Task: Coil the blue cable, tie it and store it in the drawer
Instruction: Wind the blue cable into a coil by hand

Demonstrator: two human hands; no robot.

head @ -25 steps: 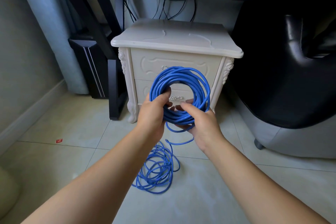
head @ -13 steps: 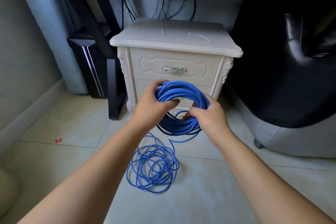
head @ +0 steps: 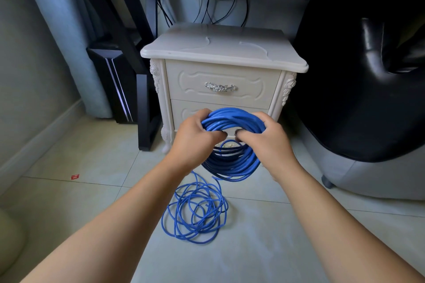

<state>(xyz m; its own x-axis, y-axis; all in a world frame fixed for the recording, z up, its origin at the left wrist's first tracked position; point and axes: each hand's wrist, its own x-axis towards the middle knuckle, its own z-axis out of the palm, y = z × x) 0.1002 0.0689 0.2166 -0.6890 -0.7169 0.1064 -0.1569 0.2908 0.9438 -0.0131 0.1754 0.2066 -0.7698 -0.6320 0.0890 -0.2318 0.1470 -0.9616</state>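
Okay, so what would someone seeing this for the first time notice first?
The thick coil of bright blue cable, gripped by the left hand and right hand at centre frame. Below it, loose blue cable loops sprawl on the tiled floor; behind stands a cream carved nightstand, top drawer shut.

Only two forearms and hands in view. Forearms bare along whole visible length, from lower frame edge to wrists. Left hand and right hand bare too. Dark-looking thumbnails; polish or shadow, cannot tell.
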